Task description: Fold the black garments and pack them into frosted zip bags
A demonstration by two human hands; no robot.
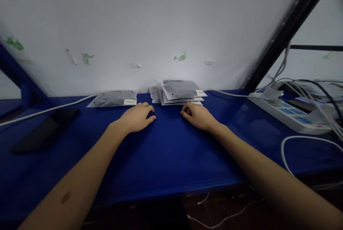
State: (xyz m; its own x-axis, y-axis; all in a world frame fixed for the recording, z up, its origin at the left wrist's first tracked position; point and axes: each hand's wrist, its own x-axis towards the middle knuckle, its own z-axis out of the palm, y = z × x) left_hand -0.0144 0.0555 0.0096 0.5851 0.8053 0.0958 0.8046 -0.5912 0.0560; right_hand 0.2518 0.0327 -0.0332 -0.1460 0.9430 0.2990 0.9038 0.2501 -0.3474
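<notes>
In the head view, a blue table [166,151] is seen running along a white wall [160,19]. Both forearms are stretched out over it, and both hands are laid palm down on the bare surface.

The left hand [138,117] is rested with its fingers loosely curled, neither spread wide nor closed on anything. Nothing is held by it. Just beyond its knuckles a single grey pouch [114,98] is laid flat against the wall, with a white label at its near corner. The hand is near the pouch, but no contact can be made out.

The right hand [198,115] is likewise kept half curled and empty, its fingertips pointed towards the left hand. Just behind it a stack of pouches [180,92] is piled unevenly, the labelled ends fanned out. The fingers are very close to the lowest pouch; whether it is touched cannot be told.

As far as can be judged, nothing is in hand at this moment: one pouch is set apart on the left, several are gathered in the pile, and none is lifted.

Further left a dark flat tablet [44,130] is laid on the table, and a white cable [48,109] is run along the wall behind it. At the right a white power strip [288,113] is seen with many cords plugged in, beside a black shelf post [286,29].
</notes>
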